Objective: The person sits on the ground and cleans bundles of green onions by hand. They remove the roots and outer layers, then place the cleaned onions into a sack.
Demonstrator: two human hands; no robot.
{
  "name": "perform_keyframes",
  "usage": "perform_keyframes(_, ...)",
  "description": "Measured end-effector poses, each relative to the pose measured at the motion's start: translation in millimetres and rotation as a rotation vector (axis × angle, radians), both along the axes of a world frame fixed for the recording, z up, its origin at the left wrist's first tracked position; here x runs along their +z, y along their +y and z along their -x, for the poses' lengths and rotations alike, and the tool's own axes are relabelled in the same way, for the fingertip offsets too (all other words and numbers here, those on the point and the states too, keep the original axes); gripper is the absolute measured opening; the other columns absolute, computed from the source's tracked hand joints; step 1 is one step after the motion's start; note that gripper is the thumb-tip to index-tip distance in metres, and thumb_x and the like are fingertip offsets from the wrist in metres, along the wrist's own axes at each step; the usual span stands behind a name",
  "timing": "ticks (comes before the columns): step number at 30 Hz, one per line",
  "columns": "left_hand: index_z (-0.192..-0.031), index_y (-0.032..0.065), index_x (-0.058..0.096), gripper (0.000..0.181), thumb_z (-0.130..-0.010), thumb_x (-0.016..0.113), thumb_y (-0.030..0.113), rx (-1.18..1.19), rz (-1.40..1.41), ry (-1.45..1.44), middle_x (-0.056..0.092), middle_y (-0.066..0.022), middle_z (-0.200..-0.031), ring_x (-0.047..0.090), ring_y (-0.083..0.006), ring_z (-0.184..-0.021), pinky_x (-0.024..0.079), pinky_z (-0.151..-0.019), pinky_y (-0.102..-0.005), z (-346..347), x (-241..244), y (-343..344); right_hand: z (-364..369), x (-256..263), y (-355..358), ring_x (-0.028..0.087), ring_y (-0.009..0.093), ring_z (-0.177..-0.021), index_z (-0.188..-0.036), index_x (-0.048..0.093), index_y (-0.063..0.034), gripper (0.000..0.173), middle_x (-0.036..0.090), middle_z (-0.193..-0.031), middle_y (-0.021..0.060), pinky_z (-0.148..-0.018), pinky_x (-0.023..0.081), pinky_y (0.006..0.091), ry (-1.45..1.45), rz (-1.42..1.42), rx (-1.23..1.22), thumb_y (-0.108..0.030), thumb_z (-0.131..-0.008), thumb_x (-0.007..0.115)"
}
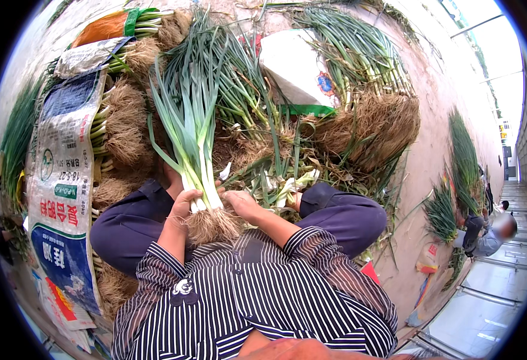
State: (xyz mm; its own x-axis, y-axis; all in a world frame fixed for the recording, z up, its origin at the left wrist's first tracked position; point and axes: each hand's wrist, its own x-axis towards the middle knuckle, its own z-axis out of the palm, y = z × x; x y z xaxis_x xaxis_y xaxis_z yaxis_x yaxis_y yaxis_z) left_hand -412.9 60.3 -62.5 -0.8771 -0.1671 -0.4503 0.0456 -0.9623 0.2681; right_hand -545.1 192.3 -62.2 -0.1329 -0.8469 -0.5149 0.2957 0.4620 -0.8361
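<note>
A bunch of green onions (200, 173) lies across my lap, its white stems and tangled roots towards me and its green leaves pointing away. My left hand (182, 209) is wrapped around the left side of the white stems, just above the roots. On the other side, my right hand (244, 205) touches the stems with bent fingers; whether it grips a stem is hard to tell. Peeled leaf scraps (295, 185) lie beside my right leg. Just beyond the bunch is a pile of more green onions (241, 90) with soil on their roots.
Left, a printed woven sack (63, 180) covers rows of onions with roots (124, 121) showing. A white sack (292, 67) lies ahead, beside a large onion bundle (367, 67). Far right, another person (493, 234) sits by onion heaps (463, 162) on the concrete floor (439, 90).
</note>
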Motion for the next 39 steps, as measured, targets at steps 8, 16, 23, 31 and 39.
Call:
perform_keyframes(8, -0.132, -0.0032, 0.029, 0.068, -0.074, 0.056, 0.018, 0.122, -0.143, 0.086, 0.042, -0.0248, -0.13, 0.042, -0.0377, -0.12, 0.034, -0.103, -0.048, 7.6, -53.4, 12.4, 9.7, 25.7, 2.0, 0.059, 0.031, -0.086, -0.1, 0.058, 0.0038, 0.049, 0.061, -0.089, 0.0215, -0.076, 0.044, 0.0391, 0.435, -0.032, 0.278, -0.043, -0.089, 0.047)
perform_keyframes(16, -0.127, 0.0024, 0.033, 0.059, -0.075, 0.059, 0.013, 0.141, 0.077, 0.115, 0.05, -0.0104, -0.096, 0.055, -0.0253, -0.09, 0.05, -0.081, -0.0402, 17.8, 22.0, 3.6, 138.9, -28.2, -21.4, 0.062, 0.014, -0.078, -0.093, 0.064, -0.0025, 0.033, 0.065, -0.093, 0.0122, -0.068, 0.05, 0.0262, 0.162, -0.258, -0.277, -0.034, -0.089, 0.053)
perform_keyframes(23, -0.119, 0.005, 0.037, 0.066, -0.064, 0.071, 0.018, 0.059, 0.262, -0.034, 0.053, -0.0065, -0.08, 0.059, -0.025, -0.079, 0.048, -0.078, -0.0391, 19.6, 79.9, -14.6, 237.5, -122.5, -59.9, 0.032, 0.031, -0.127, -0.132, 0.03, 0.0017, 0.079, 0.035, -0.134, 0.0211, -0.105, 0.028, 0.038, 0.941, -0.634, -0.215, -0.039, -0.074, 0.066)
perform_keyframes(31, -0.126, 0.0056, 0.034, 0.063, -0.071, 0.064, 0.011, 0.113, 0.008, -0.046, 0.052, -0.0105, -0.094, 0.056, -0.0255, -0.089, 0.049, -0.08, -0.0405, 37.0, 24.5, -22.2, 78.3, -111.1, -101.3, 0.039, 0.03, -0.12, -0.116, 0.055, -0.008, 0.052, 0.045, -0.127, 0.0153, -0.104, 0.026, 0.0448, 0.978, -0.201, 0.691, -0.034, -0.072, 0.064)
perform_keyframes(39, -0.128, 0.0047, 0.034, 0.06, -0.074, 0.059, 0.011, 0.147, -0.132, -0.046, 0.053, -0.0116, -0.096, 0.056, -0.0275, -0.089, 0.046, -0.085, -0.0446, 37.9, 9.5, -20.8, 241.3, -131.9, -81.1, 0.061, 0.033, -0.08, -0.092, 0.06, -0.004, 0.019, 0.063, -0.087, 0.0183, -0.074, 0.048, 0.0414, 1.054, -0.345, -0.684, -0.007, -0.079, 0.046)
